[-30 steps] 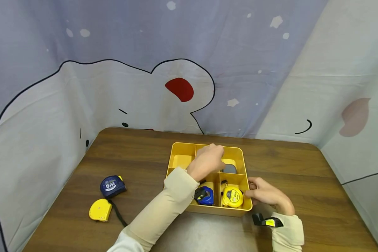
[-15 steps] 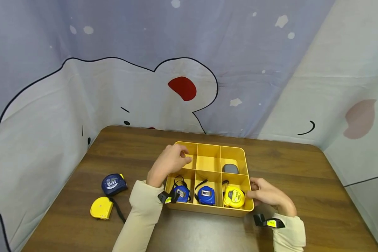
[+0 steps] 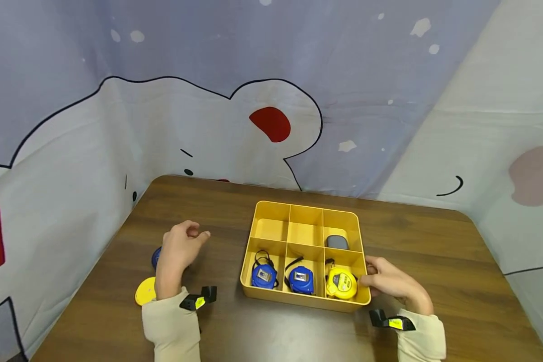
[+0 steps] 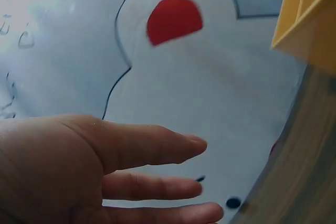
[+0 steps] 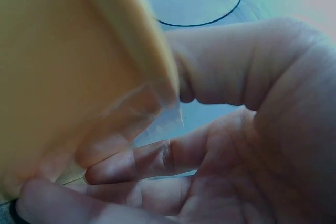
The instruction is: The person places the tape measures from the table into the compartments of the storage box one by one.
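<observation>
My left hand [image 3: 178, 251] holds nothing, its fingers loosely bent and the thumb apart. It partly covers a dark blue tape measure [image 3: 156, 258] and a yellow tape measure [image 3: 145, 290] on the left of the table. At the right end of a yellow divided box [image 3: 305, 300], my right hand [image 3: 395, 284] grips the side wall, with the thumb at the rim. Along the box's front row lie a blue tape measure [image 3: 263, 276], another blue tape measure [image 3: 301, 279] and a yellow tape measure [image 3: 341, 283]. A grey rounded tape measure [image 3: 337, 242] occupies the back right compartment.
The brown wooden table [image 3: 226, 201] meets a patterned curtain [image 3: 199, 120] at its back and sides. Black wrist straps with small cameras sit on both sleeves. The box's back left and back middle compartments show bare bottoms.
My left hand has moved from over the box's back compartments leftward to above the loose tape measures. The right hand stays at the box's right side. The head view has shifted slightly.
</observation>
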A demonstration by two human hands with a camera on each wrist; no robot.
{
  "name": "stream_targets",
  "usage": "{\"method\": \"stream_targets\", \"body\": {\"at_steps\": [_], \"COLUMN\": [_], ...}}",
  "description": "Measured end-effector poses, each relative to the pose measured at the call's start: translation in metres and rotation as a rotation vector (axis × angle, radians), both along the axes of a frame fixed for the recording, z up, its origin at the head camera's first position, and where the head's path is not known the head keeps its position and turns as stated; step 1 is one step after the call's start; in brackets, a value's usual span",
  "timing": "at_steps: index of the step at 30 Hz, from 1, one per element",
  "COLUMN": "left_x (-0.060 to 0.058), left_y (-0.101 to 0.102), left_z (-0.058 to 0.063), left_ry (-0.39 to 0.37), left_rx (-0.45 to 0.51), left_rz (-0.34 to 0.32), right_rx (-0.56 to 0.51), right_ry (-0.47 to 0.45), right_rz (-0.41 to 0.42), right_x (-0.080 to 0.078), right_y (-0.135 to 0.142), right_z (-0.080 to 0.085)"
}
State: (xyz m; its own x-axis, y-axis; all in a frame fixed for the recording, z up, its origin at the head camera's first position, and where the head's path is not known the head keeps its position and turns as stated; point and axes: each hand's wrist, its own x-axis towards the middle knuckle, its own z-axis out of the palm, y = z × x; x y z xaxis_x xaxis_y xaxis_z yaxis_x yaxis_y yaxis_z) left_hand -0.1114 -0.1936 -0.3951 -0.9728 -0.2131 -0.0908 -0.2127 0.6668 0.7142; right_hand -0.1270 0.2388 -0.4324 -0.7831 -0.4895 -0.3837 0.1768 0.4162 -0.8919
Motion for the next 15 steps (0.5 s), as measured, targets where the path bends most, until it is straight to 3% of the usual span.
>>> {"method": "stream_targets", "body": {"at_steps": [6, 13, 15], "left_x": [0.006, 0.003, 0.002], "left_y": [-0.018, -0.026, -0.027], "left_z": [-0.001, -0.023, -0.023], "left_ry": [-0.078, -0.329, -0.384], "left_rx": [-0.007, -0.035, -0.031], "left_rz": [0.121, 0.274, 0.304], "right_rx": [-0.064, -0.061, -0.057], "right_ry": [-0.046, -0.049, -0.047], "right_rz": [-0.011, -0.017, -0.017], "right_x": [0.000, 0.001, 0.001], "right_y": [0.002, 0.003, 0.003], "right_z": [-0.001, -0.001, 0.000]}}
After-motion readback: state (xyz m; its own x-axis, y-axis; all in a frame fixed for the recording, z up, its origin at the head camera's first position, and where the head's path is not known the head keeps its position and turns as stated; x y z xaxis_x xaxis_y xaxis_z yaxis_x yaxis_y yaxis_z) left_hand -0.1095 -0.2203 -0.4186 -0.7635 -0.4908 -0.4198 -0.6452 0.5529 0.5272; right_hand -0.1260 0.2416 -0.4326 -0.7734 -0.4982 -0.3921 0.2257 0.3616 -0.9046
